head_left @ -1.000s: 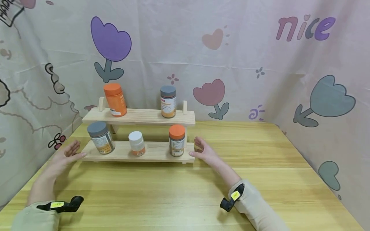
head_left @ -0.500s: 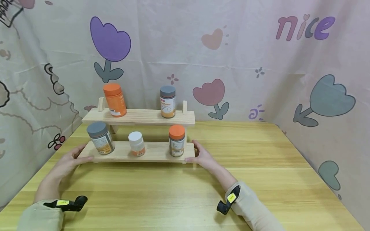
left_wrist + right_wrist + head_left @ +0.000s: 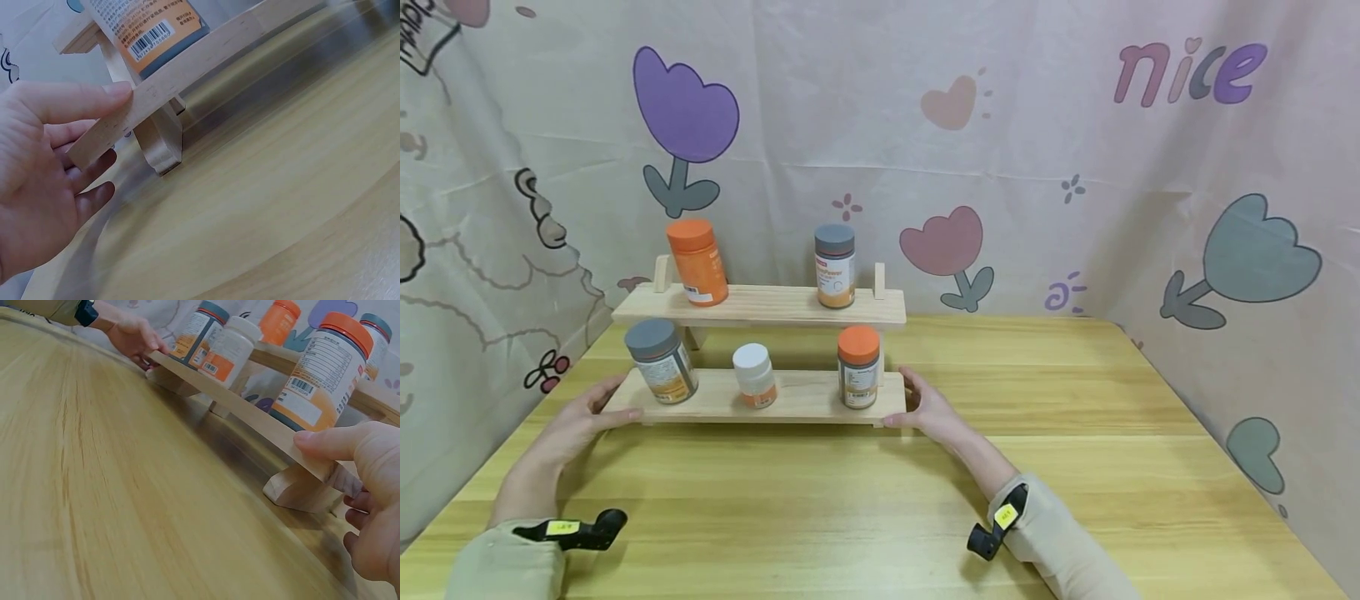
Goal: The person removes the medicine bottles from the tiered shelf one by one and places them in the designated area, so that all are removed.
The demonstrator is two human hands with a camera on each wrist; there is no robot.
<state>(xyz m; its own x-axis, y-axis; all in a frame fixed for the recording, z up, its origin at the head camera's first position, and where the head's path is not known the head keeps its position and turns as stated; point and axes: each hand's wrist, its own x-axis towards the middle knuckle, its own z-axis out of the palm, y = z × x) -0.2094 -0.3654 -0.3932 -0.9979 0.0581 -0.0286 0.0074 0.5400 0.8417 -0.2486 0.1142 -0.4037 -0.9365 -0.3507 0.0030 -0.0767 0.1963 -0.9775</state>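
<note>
A two-tier wooden shelf stands toward the back left of the table. My left hand grips the left end of its lower board, thumb along the front edge and fingers curled underneath in the left wrist view. At the opposite end, my right hand holds the same board, its thumb on the front edge. The lower board carries a grey-lidded jar, a small white-capped bottle and an orange-lidded jar. Above them stand an orange jar and another grey-lidded jar.
The wooden table stretches out in front and to the right of the shelf. A printed curtain hangs behind and along the sides. Each sleeve bears a black wrist camera.
Both hands have moved inward from beside the shelf and taken hold of the lower board's ends. The jars keep their places on the boards.
</note>
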